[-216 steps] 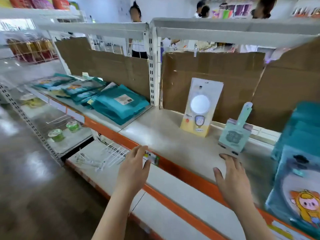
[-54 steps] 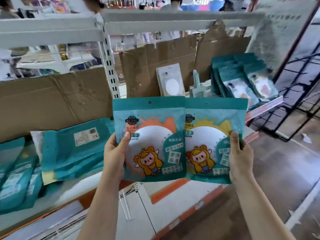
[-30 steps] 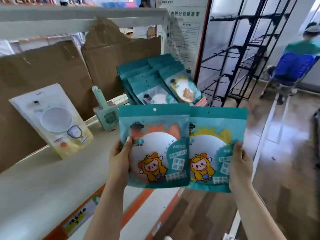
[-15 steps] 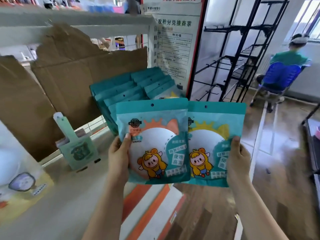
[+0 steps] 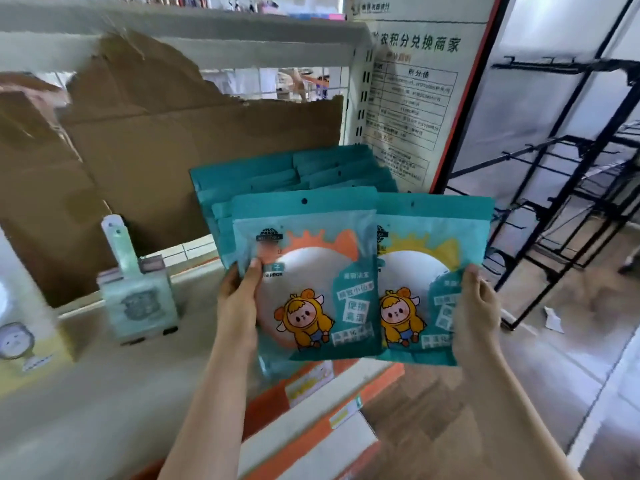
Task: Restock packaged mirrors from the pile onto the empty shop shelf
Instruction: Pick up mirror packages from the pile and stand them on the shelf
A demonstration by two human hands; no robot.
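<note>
I hold two teal mirror packs upright, side by side, above the shelf's front edge. My left hand (image 5: 239, 303) grips the orange-sun mirror pack (image 5: 311, 271) by its left edge, thumb on the front. My right hand (image 5: 476, 310) grips the yellow-sun mirror pack (image 5: 426, 271) by its right edge. The left pack overlaps the right one a little. Right behind them, a row of teal mirror packs (image 5: 294, 171) stands on the beige shelf (image 5: 104, 393), leaning against the cardboard backing (image 5: 173, 133).
A mint handled mirror pack (image 5: 135, 292) stands on the shelf to the left. A yellow-and-white pack (image 5: 24, 341) sits at the far left edge. A printed notice board (image 5: 412, 109) ends the shelf on the right, with a black wire rack (image 5: 554, 188) beyond it.
The view has swung right along the shelf and closer to the standing row. Both packs have moved forward with my hands, now just in front of that row. My grips are unchanged.
</note>
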